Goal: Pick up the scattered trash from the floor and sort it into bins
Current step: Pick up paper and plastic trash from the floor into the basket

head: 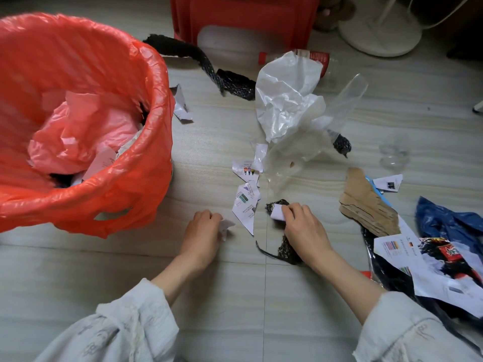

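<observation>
Torn white paper scraps [247, 202]: scattered on pale tiled floor [235, 296].
Left hand [202, 231]: pinching small white paper scrap [226, 227].
Right hand [303, 226]: clamped on folded white paper piece [277, 212].

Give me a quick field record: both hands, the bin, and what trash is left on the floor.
left hand: pinching a small paper scrap at floor level
right hand: closed on a white scrap over a black mesh piece
bin: red liner, left of the hands, already holds paper and pink plastic
floor trash: printed paper scraps, white plastic bag, cardboard piece, plastic bottle
</observation>
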Available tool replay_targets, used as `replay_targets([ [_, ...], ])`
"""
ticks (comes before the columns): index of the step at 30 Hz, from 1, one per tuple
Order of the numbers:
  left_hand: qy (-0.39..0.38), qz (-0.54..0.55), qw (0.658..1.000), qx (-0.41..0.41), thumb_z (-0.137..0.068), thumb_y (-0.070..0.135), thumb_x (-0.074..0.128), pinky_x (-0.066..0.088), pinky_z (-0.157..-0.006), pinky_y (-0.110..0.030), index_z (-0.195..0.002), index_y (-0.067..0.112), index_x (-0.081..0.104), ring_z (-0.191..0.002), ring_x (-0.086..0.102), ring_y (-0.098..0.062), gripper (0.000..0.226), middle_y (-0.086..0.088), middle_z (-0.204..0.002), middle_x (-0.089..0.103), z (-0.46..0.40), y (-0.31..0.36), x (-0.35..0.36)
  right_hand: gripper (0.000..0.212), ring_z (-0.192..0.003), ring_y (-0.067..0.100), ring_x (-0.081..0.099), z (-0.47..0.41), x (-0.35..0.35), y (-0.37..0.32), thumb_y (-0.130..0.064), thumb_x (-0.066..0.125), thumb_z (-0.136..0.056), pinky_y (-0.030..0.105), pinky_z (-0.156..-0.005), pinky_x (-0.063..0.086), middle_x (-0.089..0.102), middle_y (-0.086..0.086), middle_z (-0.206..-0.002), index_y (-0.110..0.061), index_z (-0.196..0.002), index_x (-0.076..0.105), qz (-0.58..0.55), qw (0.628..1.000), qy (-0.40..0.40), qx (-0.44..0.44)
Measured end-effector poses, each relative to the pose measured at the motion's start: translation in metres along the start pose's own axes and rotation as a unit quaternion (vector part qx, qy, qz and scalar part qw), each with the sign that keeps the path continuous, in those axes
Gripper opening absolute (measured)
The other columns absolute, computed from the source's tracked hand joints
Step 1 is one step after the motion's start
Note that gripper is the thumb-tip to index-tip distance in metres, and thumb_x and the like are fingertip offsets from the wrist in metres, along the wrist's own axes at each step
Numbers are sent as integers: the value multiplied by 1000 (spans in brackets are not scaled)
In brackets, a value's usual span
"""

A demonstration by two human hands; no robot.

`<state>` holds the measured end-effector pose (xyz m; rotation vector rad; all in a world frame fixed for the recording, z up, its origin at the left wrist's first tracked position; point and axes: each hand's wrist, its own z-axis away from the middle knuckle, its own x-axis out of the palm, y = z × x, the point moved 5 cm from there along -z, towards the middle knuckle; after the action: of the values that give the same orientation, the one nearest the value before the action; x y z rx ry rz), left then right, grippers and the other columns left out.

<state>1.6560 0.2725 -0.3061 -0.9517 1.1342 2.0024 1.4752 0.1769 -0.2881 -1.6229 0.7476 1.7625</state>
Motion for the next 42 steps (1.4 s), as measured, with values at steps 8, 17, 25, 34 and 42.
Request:
replay_targets([
  [8, 24, 164, 986, -30, -65, -7, 55, 49, -59, -28, -59, 26, 58, -67, 63, -15, 34, 7, -67, 62, 8, -10, -18, 21, -93, 34, 55, 8, -15, 18, -1, 52, -86, 38, -77, 43, 65, 15, -95, -1, -104, 63, -199, 972, 0, 127],
  [17, 169, 227, 954, 96, -72, -10, 65, 39, -60, -7, -85, 10, 72, -62, 57, 6, 24, -8, -84, 61, 23, 51, -124, 27, -90, 26, 57, -28, -122, -11, -6, 48, -90, 22, -73, 33, 67, 12, -101, -8, -111, 65, -383, 907, 103, 140],
  [25, 461, 161, 856, 172, -86, 8, 61, 46, -66, -28, -88, 8, 67, -74, 58, -11, 7, -6, -83, 61, 63, 44, -274, 29, -89, 3, 37, -83, -227, -80, -15, 51, -88, 14, -74, 27, 61, 5, -99, -22, -112, 66, -435, 875, 201, 64],
  [34, 398, 72, 914, -38, -81, 5, 60, 48, -84, -40, -108, 20, 64, -102, 60, -30, 31, -6, -109, 65, 59, -70, -303, 26, -95, 21, 61, -128, -264, -188, -4, 50, -87, 30, -85, 44, 70, 2, -102, -15, -104, 68, -529, 829, 180, -26],
  [42, 346, 38, 931, -112, -79, -6, 42, 41, -97, -50, -138, 12, 39, -118, 50, -34, 62, -15, -129, 52, 68, -85, -289, 39, -126, 24, 42, -127, -229, -208, -12, 50, -89, 34, -107, 32, 49, 0, -138, -16, -127, 54, -347, 928, 76, -110],
])
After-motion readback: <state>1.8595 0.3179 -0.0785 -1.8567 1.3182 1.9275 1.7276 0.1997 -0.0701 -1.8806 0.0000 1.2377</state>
